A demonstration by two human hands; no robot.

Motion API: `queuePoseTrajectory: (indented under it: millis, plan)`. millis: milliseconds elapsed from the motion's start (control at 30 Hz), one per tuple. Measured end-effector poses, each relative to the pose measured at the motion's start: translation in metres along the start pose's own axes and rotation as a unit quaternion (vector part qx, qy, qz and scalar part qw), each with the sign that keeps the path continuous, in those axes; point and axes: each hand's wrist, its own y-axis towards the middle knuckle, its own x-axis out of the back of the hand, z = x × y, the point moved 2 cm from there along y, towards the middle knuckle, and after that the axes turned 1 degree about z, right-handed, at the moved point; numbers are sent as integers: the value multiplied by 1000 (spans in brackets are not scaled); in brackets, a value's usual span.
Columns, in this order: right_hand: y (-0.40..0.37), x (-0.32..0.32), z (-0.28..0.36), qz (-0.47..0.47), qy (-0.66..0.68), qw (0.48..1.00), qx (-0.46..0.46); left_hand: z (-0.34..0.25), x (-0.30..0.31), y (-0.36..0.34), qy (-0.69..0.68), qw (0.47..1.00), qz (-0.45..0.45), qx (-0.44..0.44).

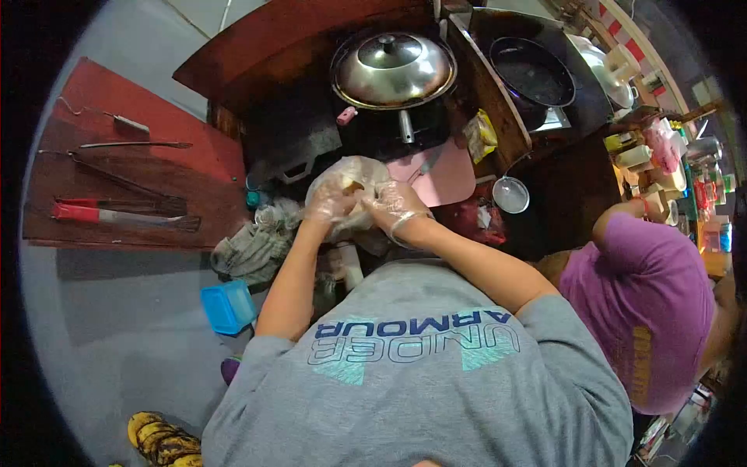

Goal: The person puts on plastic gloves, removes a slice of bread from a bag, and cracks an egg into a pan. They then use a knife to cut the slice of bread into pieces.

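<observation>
My left hand [331,201], in a clear plastic glove and slightly blurred, curls its fingers over a whitish bowl-shaped container [348,165]. Facing it is my right hand [395,205], gloved the same way, its fingers drawn together at the container's right side. Between the two hands shows a small pale yellow-brown bit of food [354,187]; I cannot tell which fingers grip it. Just beyond the right hand lies a pink cutting board [447,175] with a knife [424,167] on it.
A lidded wok [393,74] stands ahead; a dark pan [533,74] sits beyond a wooden divider. Near my right arm are a strainer [510,194] and a yellow packet [482,135]. Tongs [124,214] and a grey cloth [253,249] lie left. A person in purple [642,303] is close right.
</observation>
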Motion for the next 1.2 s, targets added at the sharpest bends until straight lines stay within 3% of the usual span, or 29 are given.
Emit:
queuePoseTrajectory:
  millis: [33,67,133,167,267,333,400,433,467,533,567,600,667,733,800,833,867,933,967,1000,1067,1100,1133,1200]
  plan:
    - [1,3,3,1,1,1000,2,-6,12,-11,-91,992,-82,24]
    - [2,7,5,-3,-4,1000,-3,-15,26,-20,-91,992,-83,27]
    - [4,11,6,-2,-11,1000,-5,-31,52,-36,-123,978,-163,-50]
    - [5,12,6,-9,0,1000,6,-27,48,-41,-157,966,-199,-45]
    - [11,20,12,3,-14,1000,23,-41,69,-63,-257,932,-247,-67]
    - [17,23,16,23,-40,998,30,-26,58,-73,-337,905,-259,-34]
    - [23,24,16,50,-112,992,4,-4,52,-92,-461,805,-374,-3]
    - [20,36,29,67,-111,991,-27,-10,66,-99,-457,771,-443,-10]
    - [25,39,30,76,-115,990,-20,-6,76,-101,-652,656,-379,-17]
    - [38,42,31,164,-257,952,-25,18,85,-113,-754,525,-395,-6]
    - [38,49,36,189,-248,950,-24,21,92,-119,-796,502,-336,-37]
    - [42,50,46,195,-252,948,-17,28,91,-126,-794,499,-346,-36]
    - [54,53,59,143,-265,951,-65,51,76,-136,-850,379,-364,41]
    - [74,42,60,107,-269,957,-39,77,41,-141,-855,363,-365,69]
    - [91,28,56,93,-221,970,-25,104,-3,-147,-853,387,-323,137]
    - [92,21,42,54,-123,991,19,87,-5,-145,-821,411,-358,170]
    - [97,17,27,59,-143,987,52,90,-17,-145,-819,408,-364,173]
    - [88,18,15,12,-149,980,134,93,-48,-139,-881,337,-284,175]
    - [80,20,9,17,-153,979,134,95,-56,-137,-856,350,-309,223]
    - [68,25,5,-10,-40,991,131,95,-61,-133,-858,344,-309,226]
    - [42,40,11,-34,68,989,124,99,-75,-118,-861,363,-241,263]
    - [28,55,27,-25,102,993,52,116,-99,-104,-862,380,-210,261]
    - [15,67,41,-17,137,990,-20,115,-100,-98,-848,440,-176,239]
    - [-2,79,48,-34,184,982,6,126,-120,-69,-775,466,-189,384]
